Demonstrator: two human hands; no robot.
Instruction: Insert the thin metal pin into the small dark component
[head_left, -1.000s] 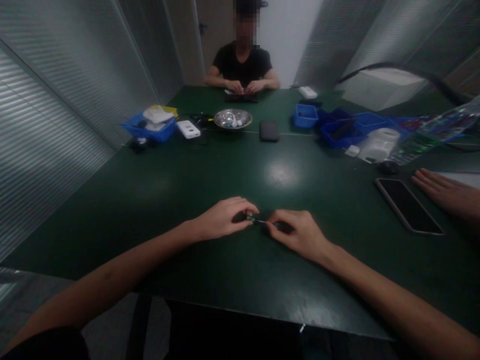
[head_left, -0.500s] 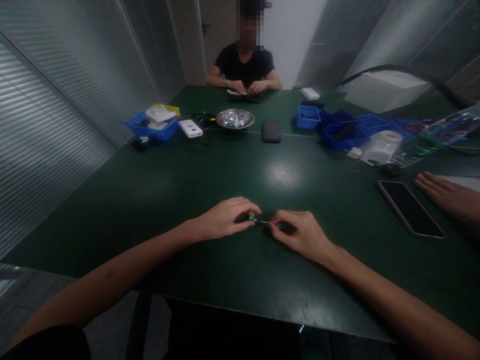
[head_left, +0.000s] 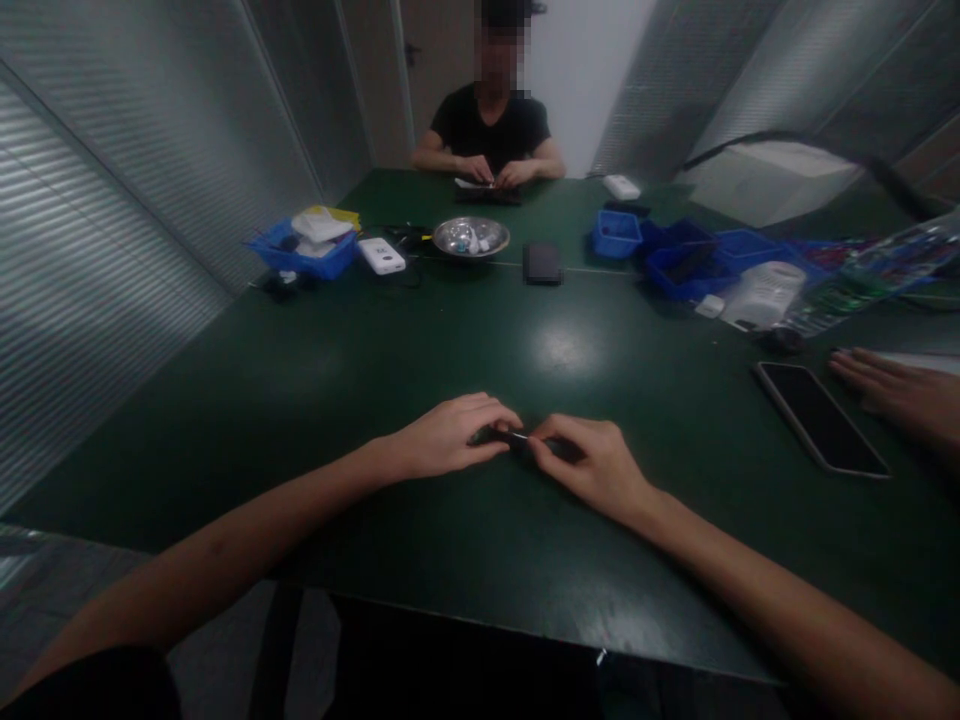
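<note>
My left hand [head_left: 450,437] rests low over the green table, its fingers curled round a small dark piece [head_left: 498,434]. Its kind is too small to tell, and the fingers partly cover it. Facing it from the right, my right hand [head_left: 589,462] is closed in a pinch on a thin tool with a bright metal shaft [head_left: 519,436]. The shaft points left and reaches the small piece, or very near it. The rest of the tool is dark and mostly hidden in the right palm.
A phone [head_left: 821,418] lies at right beside another person's hand [head_left: 900,390]. Further back are a metal bowl [head_left: 471,252], a dark wallet-like object [head_left: 542,264], a white device [head_left: 382,257] and blue bins [head_left: 616,235]. Someone sits across the table [head_left: 315,370].
My right hand has shifted slightly left, closer to the left fingertips. The green part that showed at the left fingertips is now mostly out of sight, and a dark part shows there.
</note>
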